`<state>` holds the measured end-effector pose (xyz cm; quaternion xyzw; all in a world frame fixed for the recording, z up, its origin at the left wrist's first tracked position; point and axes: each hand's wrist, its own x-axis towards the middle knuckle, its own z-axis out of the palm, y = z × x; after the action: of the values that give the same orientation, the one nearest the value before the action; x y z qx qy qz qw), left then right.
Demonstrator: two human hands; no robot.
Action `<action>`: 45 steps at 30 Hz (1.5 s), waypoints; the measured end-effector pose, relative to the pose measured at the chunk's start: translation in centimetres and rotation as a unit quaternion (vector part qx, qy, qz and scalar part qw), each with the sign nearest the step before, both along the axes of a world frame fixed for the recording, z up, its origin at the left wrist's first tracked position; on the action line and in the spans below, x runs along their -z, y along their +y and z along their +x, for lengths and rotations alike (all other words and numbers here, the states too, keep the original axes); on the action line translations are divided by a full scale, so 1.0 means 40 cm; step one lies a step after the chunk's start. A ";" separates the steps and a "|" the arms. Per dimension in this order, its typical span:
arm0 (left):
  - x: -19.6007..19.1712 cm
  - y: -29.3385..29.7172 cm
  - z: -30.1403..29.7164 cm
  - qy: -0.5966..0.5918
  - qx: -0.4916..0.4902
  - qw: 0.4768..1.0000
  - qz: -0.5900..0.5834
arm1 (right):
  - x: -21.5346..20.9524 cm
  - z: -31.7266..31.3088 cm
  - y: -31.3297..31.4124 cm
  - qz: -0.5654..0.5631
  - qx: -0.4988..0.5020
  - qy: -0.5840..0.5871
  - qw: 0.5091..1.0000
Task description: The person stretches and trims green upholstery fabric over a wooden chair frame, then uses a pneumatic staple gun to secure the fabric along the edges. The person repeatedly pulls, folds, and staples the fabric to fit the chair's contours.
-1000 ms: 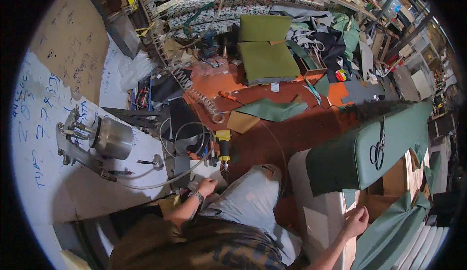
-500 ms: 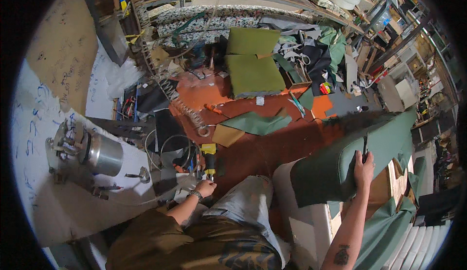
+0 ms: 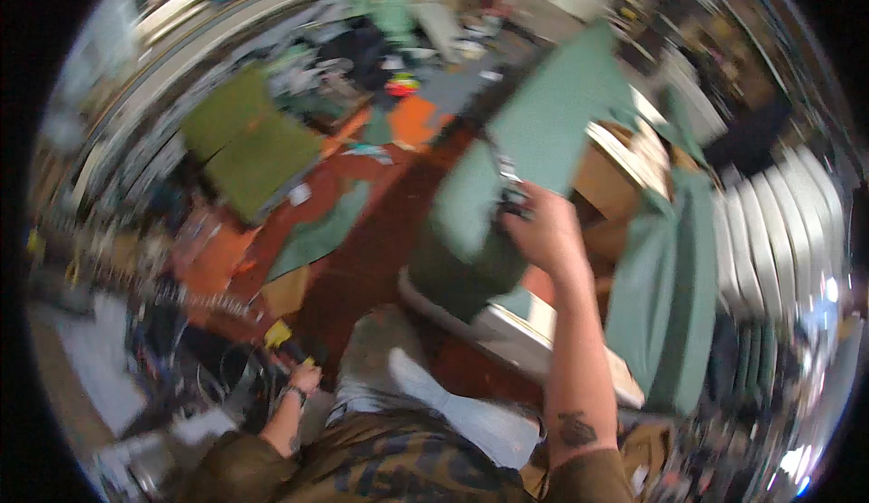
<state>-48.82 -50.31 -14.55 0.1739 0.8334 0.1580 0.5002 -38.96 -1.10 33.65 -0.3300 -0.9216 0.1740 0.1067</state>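
Note:
My right hand [image 3: 552, 236] is closed around a black-handled tool [image 3: 513, 197] with a shiny metal part; blur hides its exact kind. It rests against the green upholstery cover [image 3: 543, 114] of a furniture piece lying at the right. The wooden frame [image 3: 625, 159] shows through the open underside, with loose green fabric [image 3: 665, 286] hanging beside it. Low at the left, my left hand [image 3: 305, 377] is closed next to a yellow-and-black tool [image 3: 288, 344]. Whether that hand grips the tool is unclear.
Olive-green cushions [image 3: 258, 145] stand on the reddish floor beyond. A green fabric scrap [image 3: 321, 231] lies nearer, beside a brown piece [image 3: 288, 291]. White padded ribs [image 3: 778, 231] stand at the right. Tangled hose and tools [image 3: 226, 367] crowd the left.
The view has swung to the right, so the cushions and floor scraps sit further left. My right hand still holds the dark tool at the green cover; the left stays low near the yellow-and-black tool.

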 end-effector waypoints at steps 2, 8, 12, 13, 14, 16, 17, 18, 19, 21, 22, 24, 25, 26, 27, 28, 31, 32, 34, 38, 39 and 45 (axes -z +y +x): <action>-0.021 0.034 -0.037 -0.049 -0.083 0.995 -0.011 | 0.001 0.027 0.008 -0.049 0.024 -0.039 0.998; -0.090 0.149 -0.054 -0.027 -0.211 0.975 0.065 | 0.049 0.170 -0.044 -0.136 0.042 0.107 0.984; -0.087 0.138 0.014 -0.029 -0.234 0.967 0.098 | 0.048 0.197 -0.060 -0.123 0.026 0.122 0.985; -0.083 0.122 0.036 -0.036 -0.240 0.965 0.094 | 0.039 0.188 -0.060 -0.113 0.021 0.118 0.986; -0.077 0.108 0.064 -0.044 -0.248 0.963 0.092 | 0.029 0.174 -0.061 -0.104 0.023 0.102 0.989; -0.072 0.062 0.110 -0.052 -0.268 0.959 0.070 | 0.011 0.150 -0.075 -0.092 -0.003 0.113 0.989; -0.071 0.033 0.142 -0.052 -0.280 0.957 0.051 | 0.007 0.136 -0.087 -0.145 -0.027 0.123 0.981; -0.070 0.007 0.168 -0.053 -0.291 0.955 0.027 | 0.010 0.117 -0.110 -0.146 -0.038 0.158 0.976; -0.069 -0.013 0.183 -0.085 -0.325 0.942 0.026 | 0.014 0.108 -0.132 -0.181 -0.082 0.190 0.962; -0.061 -0.051 0.205 -0.150 -0.389 0.909 0.016 | 0.029 0.094 -0.172 -0.204 -0.110 0.201 0.952; -0.052 -0.066 0.212 -0.181 -0.416 0.891 0.020 | 0.032 0.085 -0.180 -0.183 -0.119 0.203 0.955; -0.017 -0.082 0.186 -0.193 -0.413 0.889 0.036 | 0.029 0.062 -0.166 -0.140 -0.106 0.196 0.965; 0.005 -0.087 0.177 -0.179 -0.403 0.896 0.045 | 0.020 0.055 -0.143 -0.118 -0.085 0.185 0.972; 0.032 -0.087 0.162 -0.165 -0.390 0.904 0.055 | 0.010 0.046 -0.115 -0.093 -0.062 0.175 0.978; 0.059 -0.088 0.135 -0.162 -0.376 0.911 0.048 | -0.001 0.037 -0.085 -0.053 -0.038 0.158 0.985; 0.084 -0.090 0.104 -0.158 -0.359 0.919 0.041 | -0.010 0.027 -0.053 -0.012 -0.011 0.141 0.990; 0.145 -0.070 0.042 0.039 -0.300 0.953 0.000 | -0.020 -0.031 0.028 0.015 0.093 0.043 0.995; 0.155 -0.061 0.021 0.082 -0.286 0.954 -0.036 | -0.018 -0.053 0.044 0.030 0.118 0.020 0.992; 0.164 -0.039 -0.014 0.091 -0.317 0.942 -0.069 | -0.001 -0.090 0.057 0.071 0.149 -0.039 0.985; 0.184 -0.015 -0.056 0.137 -0.314 0.935 -0.088 | 0.026 -0.124 0.063 0.062 0.143 -0.110 0.982; 0.198 -0.013 -0.055 0.177 -0.342 0.921 -0.053 | 0.032 -0.124 0.063 0.070 0.141 -0.111 0.981; 0.290 -0.036 -0.107 0.188 -0.269 0.941 -0.084 | 0.030 -0.110 0.093 0.069 0.106 -0.075 0.989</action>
<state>-53.12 -51.73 -26.14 -0.0725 0.9383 0.1808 0.2858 -43.35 2.63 32.45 -0.4302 -0.8965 0.0724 0.0775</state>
